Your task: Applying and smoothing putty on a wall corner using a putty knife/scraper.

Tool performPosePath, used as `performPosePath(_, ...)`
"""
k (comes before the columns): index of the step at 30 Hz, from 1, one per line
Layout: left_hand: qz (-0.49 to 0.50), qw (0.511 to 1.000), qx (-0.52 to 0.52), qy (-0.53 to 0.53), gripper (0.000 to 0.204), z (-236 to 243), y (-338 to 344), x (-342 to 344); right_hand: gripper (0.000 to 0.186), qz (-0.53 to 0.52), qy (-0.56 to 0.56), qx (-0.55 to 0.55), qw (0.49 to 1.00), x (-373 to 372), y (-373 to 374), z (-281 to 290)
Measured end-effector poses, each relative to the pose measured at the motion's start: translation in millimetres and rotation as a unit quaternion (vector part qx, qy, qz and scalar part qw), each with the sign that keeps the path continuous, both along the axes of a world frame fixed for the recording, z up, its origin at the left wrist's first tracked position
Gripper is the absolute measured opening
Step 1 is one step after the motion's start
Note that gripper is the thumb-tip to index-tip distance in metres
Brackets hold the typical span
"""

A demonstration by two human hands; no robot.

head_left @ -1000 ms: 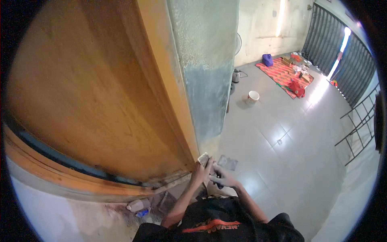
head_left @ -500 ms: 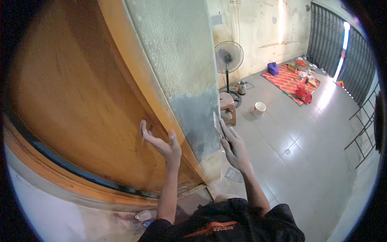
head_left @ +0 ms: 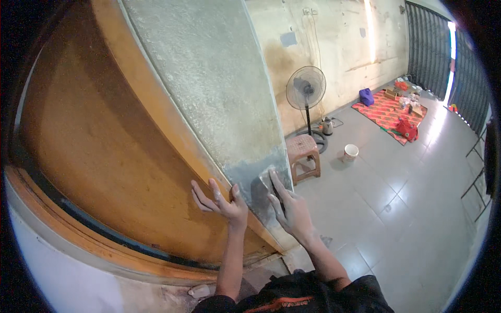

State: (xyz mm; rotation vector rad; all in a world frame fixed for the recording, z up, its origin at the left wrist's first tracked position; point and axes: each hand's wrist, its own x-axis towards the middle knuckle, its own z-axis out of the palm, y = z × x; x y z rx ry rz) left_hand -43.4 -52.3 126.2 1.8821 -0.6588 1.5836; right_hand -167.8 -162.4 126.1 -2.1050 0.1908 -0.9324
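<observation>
1. Gripping a flat scraper, the right hand holds it against the pillar's grey patch.
2. The left hand is empty, fingers spread, near the orange door frame.
3. A fan stands beyond.

Rough, matt plaster is seen on the wall, smoother in the grey patch. Wood is noted in the door, glossy tile on the floor, plastic in the stool.

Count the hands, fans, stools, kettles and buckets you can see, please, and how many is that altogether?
Hands: 2 (left hand, right hand)
Pedestal fan: 1
Plastic stool: 1
Kettle: 1
White bucket: 1
Total: 6
</observation>
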Motion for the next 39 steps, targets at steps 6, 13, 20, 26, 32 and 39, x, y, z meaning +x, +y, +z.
performPosePath(6, -0.005, 0.999, -0.026, -0.035, 0.053, 2, 2, 8, 0.052, 0.023, 0.053, -0.04, 0.998, -10, 2, 25)
performPosePath(13, 0.012, 0.999, -0.023, -0.025, 0.052, -2, 3, 7, 0.05, 0.011, 0.107, -0.06, 0.992, -12, 2, 38)
performPosePath(20, -0.005, 0.999, -0.034, -0.018, 0.052, -4, -8, 8, 0.051, -0.009, 0.004, -0.099, 0.995, -2, -26, 87)
performPosePath(26, 0.017, 0.998, -0.038, -0.036, 0.058, -7, 7, 13, 0.049, 0.03, 0.029, -0.041, 0.998, -28, 2, 27)
performPosePath(32, -0.006, 1.0, -0.018, 0.001, 0.059, -15, -7, 9, 0.045, -0.042, 0.057, -0.078, 0.994, -8, -15, 58)
performPosePath(39, 0.011, 1.0, -0.019, -0.001, 0.057, -11, -1, 11, 0.046, 0.027, 0.095, -0.106, 0.989, -20, -3, 35)
